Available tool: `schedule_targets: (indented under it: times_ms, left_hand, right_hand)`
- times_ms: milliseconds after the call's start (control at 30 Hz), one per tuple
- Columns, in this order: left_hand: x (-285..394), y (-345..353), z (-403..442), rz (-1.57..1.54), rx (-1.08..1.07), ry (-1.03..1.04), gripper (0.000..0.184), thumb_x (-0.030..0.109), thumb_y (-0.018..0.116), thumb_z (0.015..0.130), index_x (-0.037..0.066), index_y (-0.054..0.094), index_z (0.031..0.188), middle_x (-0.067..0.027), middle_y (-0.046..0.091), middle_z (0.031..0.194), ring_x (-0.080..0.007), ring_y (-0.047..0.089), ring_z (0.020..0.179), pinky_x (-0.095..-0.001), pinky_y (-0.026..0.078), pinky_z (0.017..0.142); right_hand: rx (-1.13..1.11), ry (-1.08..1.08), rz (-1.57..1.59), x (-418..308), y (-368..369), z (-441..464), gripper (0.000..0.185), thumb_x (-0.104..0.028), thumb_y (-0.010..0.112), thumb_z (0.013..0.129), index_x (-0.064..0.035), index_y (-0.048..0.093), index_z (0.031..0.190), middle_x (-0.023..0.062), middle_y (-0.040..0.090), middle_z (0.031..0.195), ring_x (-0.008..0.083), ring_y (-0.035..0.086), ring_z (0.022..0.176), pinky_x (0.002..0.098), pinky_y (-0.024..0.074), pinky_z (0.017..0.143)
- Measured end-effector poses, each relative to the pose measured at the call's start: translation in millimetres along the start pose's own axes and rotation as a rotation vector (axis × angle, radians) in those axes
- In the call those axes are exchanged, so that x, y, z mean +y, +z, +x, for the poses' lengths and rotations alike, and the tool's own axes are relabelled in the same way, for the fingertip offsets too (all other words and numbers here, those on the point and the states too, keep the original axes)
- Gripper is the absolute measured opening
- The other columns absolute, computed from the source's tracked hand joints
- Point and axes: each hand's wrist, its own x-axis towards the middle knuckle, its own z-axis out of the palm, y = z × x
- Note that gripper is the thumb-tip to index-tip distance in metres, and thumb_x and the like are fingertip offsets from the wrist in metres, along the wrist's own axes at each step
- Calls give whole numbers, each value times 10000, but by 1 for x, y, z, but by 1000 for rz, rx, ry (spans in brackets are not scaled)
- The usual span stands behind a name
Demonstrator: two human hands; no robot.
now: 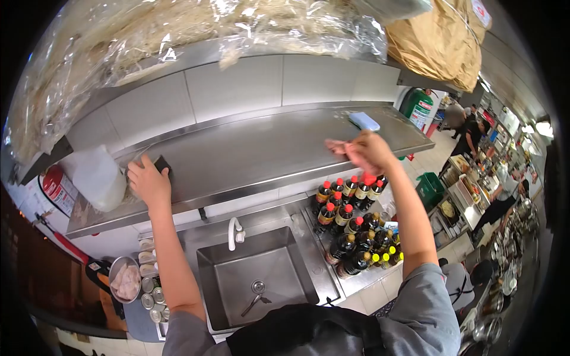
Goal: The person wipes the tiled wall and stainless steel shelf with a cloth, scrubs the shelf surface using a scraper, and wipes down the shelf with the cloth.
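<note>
My left hand is at the left part of the steel shelf, its fingers spread beside a small dark block and a whitish plastic jug. Over the right part of the shelf, my right hand is closed around a pinkish-red cloth, slightly blurred. A blue and white sponge or folded cloth lies just behind that hand. How far the dark block touches my left hand cannot be made out.
Below are a steel sink with a white faucet, several sauce bottles at right, and cans and a bowl of pale pieces at left. Plastic-wrapped bundles hang overhead. Several people stand at the far right.
</note>
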Motion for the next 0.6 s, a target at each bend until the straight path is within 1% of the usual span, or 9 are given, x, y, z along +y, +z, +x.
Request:
schedule_targets:
  times_ms: [133,167,267,300,367,400,467,567,600]
  left_hand:
    - [-21,2,12,24,-57,14,549,216,773,721,117,555,1216,-115,476,1137,-321,466,1093,-440,415,867]
    - [-23,5,12,0,-101,-3,523,193,753,742,130,556,1223,-118,473,1163,-320,460,1106,-456,397,899]
    - [-7,14,2,-115,-10,95,496,168,727,767,133,554,1231,-120,465,1208,-321,441,1150,-467,368,945]
    - [3,16,-3,-159,-7,121,487,159,718,775,131,553,1232,-122,456,1231,-322,429,1171,-469,354,961]
    - [22,20,-15,-244,-1,159,469,139,701,789,127,550,1234,-125,439,1277,-324,405,1214,-474,327,992]
    - [23,25,-18,-259,-7,171,463,134,697,793,127,550,1232,-128,428,1292,-326,396,1226,-476,321,996]
    - [23,32,-21,-283,-16,186,452,124,689,799,126,550,1229,-135,408,1321,-330,376,1250,-481,308,1005]
    - [21,34,-22,-310,-42,137,447,101,677,803,100,542,1229,-168,376,1354,-357,358,1259,-496,298,1008]
    - [19,35,-21,-303,-33,134,446,99,674,804,94,540,1229,-175,374,1357,-364,358,1258,-498,301,1005]
  right_hand:
    - [-60,255,-80,46,5,43,258,-279,713,770,-83,735,936,154,684,759,274,647,671,394,502,705]
    - [-73,148,-121,33,17,55,252,-286,698,777,-100,736,942,155,690,792,274,647,678,391,503,707]
    - [-142,60,21,-34,106,103,271,-259,621,823,-114,711,1033,149,697,870,288,666,736,371,522,681]
    - [-214,124,324,-100,105,92,292,-236,606,821,-70,696,1043,169,692,887,277,676,779,364,532,703]
    - [-370,-267,-280,-181,140,113,256,-167,577,801,-52,688,1001,193,662,999,318,659,919,403,519,821]
    - [-307,-141,-160,-224,129,97,286,-169,601,760,-44,657,1011,174,637,1067,346,618,1009,408,500,870]
    - [-37,-218,-23,-216,184,114,341,-191,619,741,-35,633,1043,176,628,1090,349,587,1063,404,482,904]
    - [-323,-421,-350,-172,148,148,499,-195,691,686,-34,603,1150,166,597,1175,343,531,1150,365,446,963]
    - [-121,-445,-337,-122,168,168,586,-149,743,627,-55,602,1188,154,588,1210,343,532,1149,353,448,961]
